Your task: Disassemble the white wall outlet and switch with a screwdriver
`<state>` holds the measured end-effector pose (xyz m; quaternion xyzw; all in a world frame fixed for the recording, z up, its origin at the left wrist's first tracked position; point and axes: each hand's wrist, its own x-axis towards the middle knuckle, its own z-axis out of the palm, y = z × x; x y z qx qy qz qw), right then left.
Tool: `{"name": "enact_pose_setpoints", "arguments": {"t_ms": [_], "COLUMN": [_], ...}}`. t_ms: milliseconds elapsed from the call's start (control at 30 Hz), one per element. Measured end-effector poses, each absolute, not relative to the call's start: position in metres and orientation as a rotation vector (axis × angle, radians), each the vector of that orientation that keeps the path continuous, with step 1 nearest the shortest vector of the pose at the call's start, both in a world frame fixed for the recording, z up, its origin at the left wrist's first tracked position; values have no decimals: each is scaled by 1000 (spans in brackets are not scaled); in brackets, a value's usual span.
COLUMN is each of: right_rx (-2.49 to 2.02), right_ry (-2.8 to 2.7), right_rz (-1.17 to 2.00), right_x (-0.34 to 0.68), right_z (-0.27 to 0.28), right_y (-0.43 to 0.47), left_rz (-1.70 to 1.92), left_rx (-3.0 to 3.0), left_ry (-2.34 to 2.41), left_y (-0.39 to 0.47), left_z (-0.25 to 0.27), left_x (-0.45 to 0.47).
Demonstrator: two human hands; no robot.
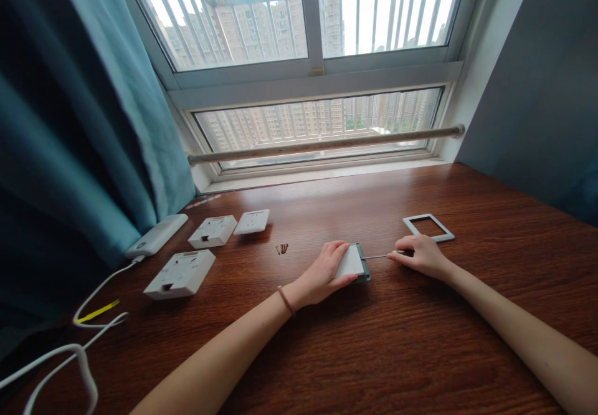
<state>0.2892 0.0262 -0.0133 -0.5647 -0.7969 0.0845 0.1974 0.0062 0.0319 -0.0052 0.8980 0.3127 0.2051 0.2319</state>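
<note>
My left hand [331,267] is closed around a wall switch [351,262] with a white face and a grey-green back edge, held just above the wooden table. My right hand [420,255] grips a screwdriver [374,257] by its handle, most of which is hidden in my fingers. The thin metal shaft points left, and its tip meets the right edge of the switch. Behind my right hand lies a white square frame [445,236]. Several small screws [282,249] lie on the table to the left of my left hand.
Two white mounting boxes [180,273] and a white socket panel [252,221] sit at the left. Beside the blue curtain [154,153] is a white power bank [157,235] with a white cable [100,284]. A rail [327,147] crosses before the window.
</note>
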Motion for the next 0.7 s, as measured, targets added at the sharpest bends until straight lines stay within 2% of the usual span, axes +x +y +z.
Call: {"name": "enact_pose_setpoints", "arguments": {"t_ms": [333,700], "right_rx": [-1399,-1289], "right_ry": [-2237,-1861], "right_rz": [493,907], "right_x": [263,236], "right_z": [-13,-5], "right_y": [16,1], "left_rz": [659,668], "left_rx": [2427,2540], "left_ry": [786,823], "left_y": [26,25], "left_z": [-2,-7], "left_x": [9,13]}}
